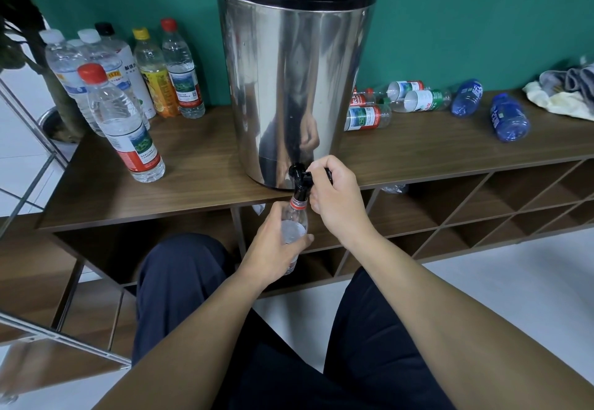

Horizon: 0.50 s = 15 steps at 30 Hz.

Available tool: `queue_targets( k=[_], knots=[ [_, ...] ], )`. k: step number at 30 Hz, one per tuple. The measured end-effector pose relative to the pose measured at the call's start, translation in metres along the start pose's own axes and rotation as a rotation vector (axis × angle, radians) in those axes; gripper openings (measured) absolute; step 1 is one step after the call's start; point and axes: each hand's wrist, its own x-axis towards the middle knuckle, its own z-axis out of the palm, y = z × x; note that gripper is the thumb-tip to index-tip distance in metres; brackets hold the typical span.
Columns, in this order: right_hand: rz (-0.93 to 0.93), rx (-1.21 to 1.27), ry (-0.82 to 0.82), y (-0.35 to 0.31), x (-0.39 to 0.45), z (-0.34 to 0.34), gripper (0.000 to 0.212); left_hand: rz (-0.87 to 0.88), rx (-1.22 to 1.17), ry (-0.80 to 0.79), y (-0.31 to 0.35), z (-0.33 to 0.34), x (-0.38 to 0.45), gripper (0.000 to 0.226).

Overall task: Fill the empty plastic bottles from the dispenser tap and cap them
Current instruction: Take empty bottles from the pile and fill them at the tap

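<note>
A: Hands?

B: Left hand is wrapped around a clear bottle, holding it upright. Right hand is just above and to the right of it, fingers curled round the black tap lever, gripping it.

A: Where's the bottle mouth?

B: Right under the tap spout, red neck ring touching or almost touching it, can't tell which. Uncapped. Water level inside, can't tell.

A: Tap belongs to?

B: Steel dispenser, straight ahead beyond the right hand, standing on the wooden shelf top. Tap hangs over the front edge.

A: Other bottles?

B: Far left of the left hand, a bunch of standing capped bottles, mixed caps: white, black, yellow, red. Nearest of them is a red-capped bottle, looks full. Right of the right hand, past the dispenser, lying bottles with red and green labels, then two blue bottles further right, also on their sides.

A: Anything else?

B: Cloths at the far right end. Person's dark trousers below both hands.
</note>
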Motion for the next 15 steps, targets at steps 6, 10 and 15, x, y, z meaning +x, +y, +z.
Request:
queue_targets(
  k=[6,10,15],
  knots=[
    [0.001,0.014,0.001,-0.0014,-0.0007,0.0,0.025,0.003,-0.003,0.005,-0.0015,0.0013,0.0012,0.051],
    [0.008,0.021,-0.003,-0.0015,-0.0009,0.0004,0.025,0.002,-0.003,0.003,-0.001,0.0016,0.0008,0.052],
    [0.009,0.017,-0.007,-0.0018,-0.0012,-0.0005,0.023,-0.002,0.001,0.002,-0.0017,0.0019,0.0012,0.051]
  ],
)
